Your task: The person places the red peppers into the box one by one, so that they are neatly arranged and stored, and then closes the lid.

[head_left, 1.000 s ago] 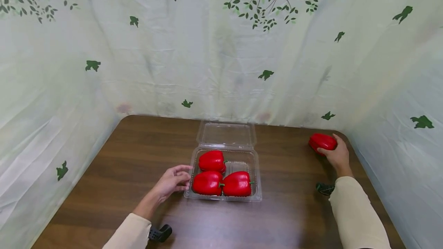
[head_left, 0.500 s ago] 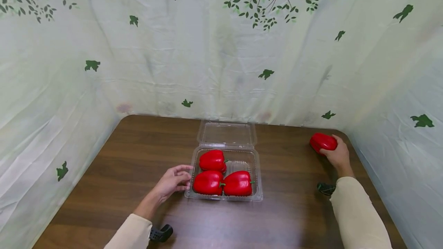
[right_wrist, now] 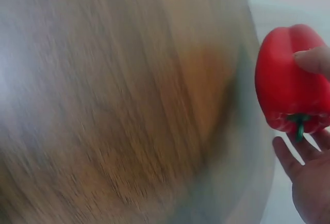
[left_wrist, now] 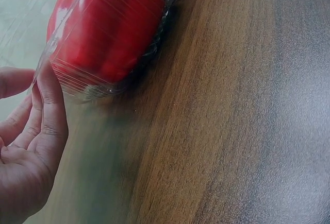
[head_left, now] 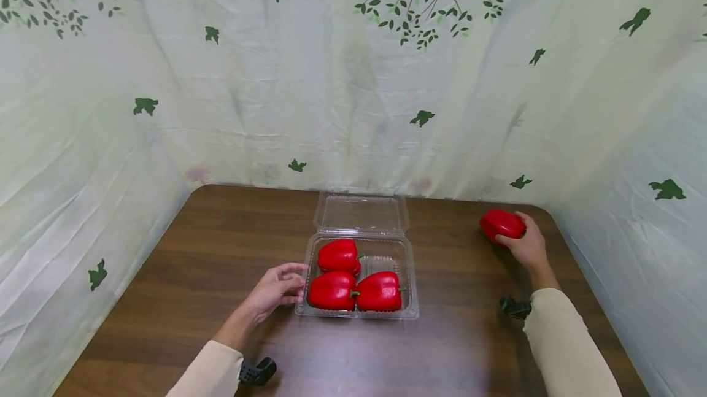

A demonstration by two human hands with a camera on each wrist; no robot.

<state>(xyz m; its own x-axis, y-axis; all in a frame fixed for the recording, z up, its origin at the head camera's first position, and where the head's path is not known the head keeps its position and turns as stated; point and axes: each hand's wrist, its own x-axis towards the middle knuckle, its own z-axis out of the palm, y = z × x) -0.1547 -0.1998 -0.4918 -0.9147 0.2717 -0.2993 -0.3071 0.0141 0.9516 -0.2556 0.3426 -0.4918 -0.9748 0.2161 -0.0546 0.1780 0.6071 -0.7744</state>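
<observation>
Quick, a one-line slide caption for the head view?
Left hand pinches an open clear box holding three red peppers; right hand holds a fourth pepper off to the right.

Curtained-off workspace — leaf-printed cloth (head_left: 331, 78) around a wood-grained table (head_left: 442, 351).

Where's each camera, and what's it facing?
Head: on the head, facing forward and down at the open clear container; left hand, right hand and sleeves show.
Left wrist: on that wrist, facing the container and a pepper inside; left hand shows.
Right wrist: on that wrist, facing the held pepper and table; right hand shows.
Head and right wrist share the held pepper.
</observation>
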